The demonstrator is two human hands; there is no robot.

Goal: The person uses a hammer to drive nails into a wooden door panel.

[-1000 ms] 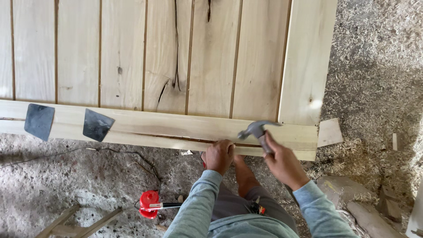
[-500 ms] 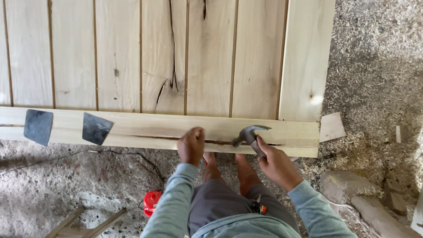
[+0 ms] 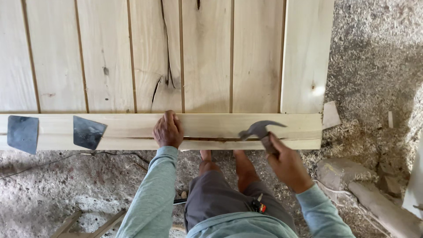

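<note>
A pale wooden door panel (image 3: 207,57) of vertical boards lies flat, with a cross rail (image 3: 220,130) along its near edge. A dark crack runs along that rail. My left hand (image 3: 168,130) rests on the rail, fingers curled over its top, holding nothing I can see. To the right, my right hand (image 3: 287,163) grips the handle of a claw hammer (image 3: 260,129), whose steel head hovers just above the cracked rail. Two dark metal patches (image 3: 88,131) sit on the rail at the left.
Wood shavings (image 3: 374,66) cover the ground to the right. A small offcut (image 3: 330,115) lies by the rail's right end. Rough concrete floor, a thin cable (image 3: 66,158) and wooden slats (image 3: 83,222) are at the lower left. Stones lie at the lower right.
My left hand has slid leftward along the rail and up onto its top. The hammer stays in my right hand near the crack. The view has shifted, hiding the red object.
</note>
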